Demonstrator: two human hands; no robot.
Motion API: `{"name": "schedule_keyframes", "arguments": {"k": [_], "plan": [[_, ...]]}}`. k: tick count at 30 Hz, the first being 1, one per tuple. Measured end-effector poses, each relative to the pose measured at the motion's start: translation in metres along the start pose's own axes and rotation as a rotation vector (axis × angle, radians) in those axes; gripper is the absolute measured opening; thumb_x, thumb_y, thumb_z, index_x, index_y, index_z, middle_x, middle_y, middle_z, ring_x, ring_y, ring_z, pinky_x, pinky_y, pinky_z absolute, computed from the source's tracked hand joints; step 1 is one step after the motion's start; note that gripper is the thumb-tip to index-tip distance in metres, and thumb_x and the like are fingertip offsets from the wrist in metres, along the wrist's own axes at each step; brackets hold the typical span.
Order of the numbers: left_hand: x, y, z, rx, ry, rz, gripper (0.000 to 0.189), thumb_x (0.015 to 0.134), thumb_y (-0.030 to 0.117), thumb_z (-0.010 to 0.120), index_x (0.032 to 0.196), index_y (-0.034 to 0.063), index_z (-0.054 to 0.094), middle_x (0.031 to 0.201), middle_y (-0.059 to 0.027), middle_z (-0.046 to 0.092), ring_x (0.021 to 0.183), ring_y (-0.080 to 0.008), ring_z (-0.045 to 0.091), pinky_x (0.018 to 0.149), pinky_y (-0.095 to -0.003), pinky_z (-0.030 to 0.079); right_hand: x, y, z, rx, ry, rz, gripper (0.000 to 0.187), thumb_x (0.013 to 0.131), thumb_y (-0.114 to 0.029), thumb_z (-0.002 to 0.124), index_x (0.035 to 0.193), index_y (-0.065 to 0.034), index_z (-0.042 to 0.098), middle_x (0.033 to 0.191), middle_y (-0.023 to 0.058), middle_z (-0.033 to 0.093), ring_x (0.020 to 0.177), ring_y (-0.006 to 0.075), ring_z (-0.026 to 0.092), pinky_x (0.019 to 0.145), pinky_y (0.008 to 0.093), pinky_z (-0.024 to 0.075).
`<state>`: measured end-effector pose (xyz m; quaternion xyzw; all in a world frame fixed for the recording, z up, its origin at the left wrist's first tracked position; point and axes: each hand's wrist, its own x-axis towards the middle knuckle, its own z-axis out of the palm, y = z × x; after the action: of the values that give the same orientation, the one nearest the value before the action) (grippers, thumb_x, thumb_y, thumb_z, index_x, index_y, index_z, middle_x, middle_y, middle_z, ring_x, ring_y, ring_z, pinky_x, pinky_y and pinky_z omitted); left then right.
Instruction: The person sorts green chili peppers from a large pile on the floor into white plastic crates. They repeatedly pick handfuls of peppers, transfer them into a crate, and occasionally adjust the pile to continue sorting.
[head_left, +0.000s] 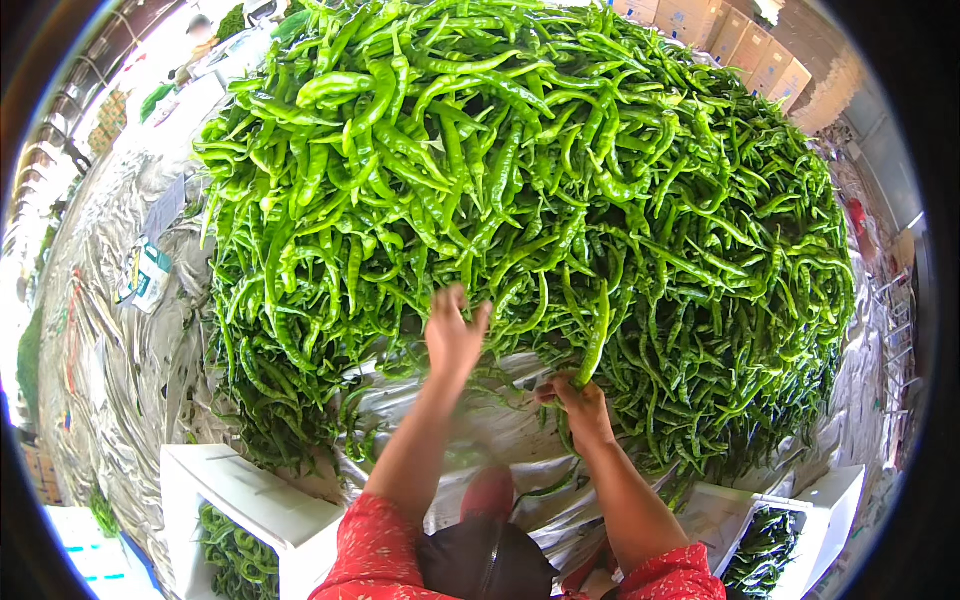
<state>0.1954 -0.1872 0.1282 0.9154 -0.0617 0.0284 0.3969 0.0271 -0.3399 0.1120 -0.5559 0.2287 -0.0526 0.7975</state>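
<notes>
A huge heap of long green chili peppers (480, 187) fills the view before me. My right hand (581, 409), at the heap's near edge, grips a long green pepper (596, 337) by its lower end. The pepper's tip points up and away from me. Further left and a bit deeper over the front slope is my left hand (456, 334), blurred, its thumb apart from its fingers. Nothing shows between them; the fingertips are partly hidden against the peppers.
White foam boxes holding peppers, one at left (225, 480) and one at right (832, 510), flank my legs. Crumpled plastic sheeting (120, 390) covers the ground, with a printed bag (150, 276) on it. Cardboard boxes (739, 45) stand behind the heap. A person (196, 41) is far left.
</notes>
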Motion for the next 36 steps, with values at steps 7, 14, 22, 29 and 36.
{"name": "schedule_keyframes", "arguments": {"k": [7,14,22,29,36], "plan": [[0.006,-0.019,0.035,-0.216,0.084,0.071,0.031,0.079,0.023,0.075,0.084,0.0008,0.053,0.065,-0.0137,0.061,0.058,-0.0310,0.060,0.056,-0.0384,0.048,0.011,-0.001,0.000,-0.062,0.056,0.013,0.028,0.092,-0.014,0.059,0.116,0.0027,0.059,0.102,0.0126,0.066,0.087,0.0201,0.065,0.079,0.0315,0.0507],[-0.069,-0.015,0.020,-0.337,-0.387,0.309,0.028,0.081,0.015,0.071,0.102,0.0006,0.058,0.076,-0.0128,0.064,0.070,-0.0212,0.065,0.061,-0.0334,0.052,0.029,0.010,0.013,-0.067,-0.062,0.140,0.030,0.093,-0.020,0.059,0.116,0.0006,0.057,0.097,0.0073,0.065,0.084,0.0162,0.062,0.077,0.0306,0.0501],[-0.034,0.015,0.038,-0.370,-0.487,0.464,0.024,0.088,0.021,0.067,0.104,0.0035,0.063,0.091,-0.0103,0.071,0.069,-0.0162,0.068,0.061,-0.0319,0.055,0.031,-0.004,0.017,0.178,-0.055,0.245,0.025,0.088,-0.016,0.064,0.107,-0.0043,0.054,0.093,0.0080,0.065,0.072,0.0141,0.060,0.062,0.0268,0.0462],[0.047,-0.043,0.064,-0.147,0.214,0.003,0.042,0.087,0.033,0.068,0.101,-0.0033,0.052,0.066,-0.0093,0.060,0.053,-0.0199,0.058,0.052,-0.0321,0.046,0.002,-0.015,0.006,0.202,0.000,0.101,0.025,0.082,-0.013,0.071,0.104,-0.0058,0.061,0.089,0.0052,0.066,0.077,0.0152,0.058,0.069,0.0294,0.0440],[0.017,-0.042,0.050,-0.267,0.066,0.003,0.025,0.087,0.023,0.066,0.078,0.0021,0.056,0.064,-0.0118,0.060,0.055,-0.0248,0.057,0.053,-0.0364,0.043,-0.001,-0.020,-0.009,0.027,-0.011,-0.020,0.019,0.081,-0.007,0.072,0.099,-0.0057,0.066,0.100,0.0021,0.064,0.085,0.0110,0.057,0.078,0.0278,0.0439]]}}
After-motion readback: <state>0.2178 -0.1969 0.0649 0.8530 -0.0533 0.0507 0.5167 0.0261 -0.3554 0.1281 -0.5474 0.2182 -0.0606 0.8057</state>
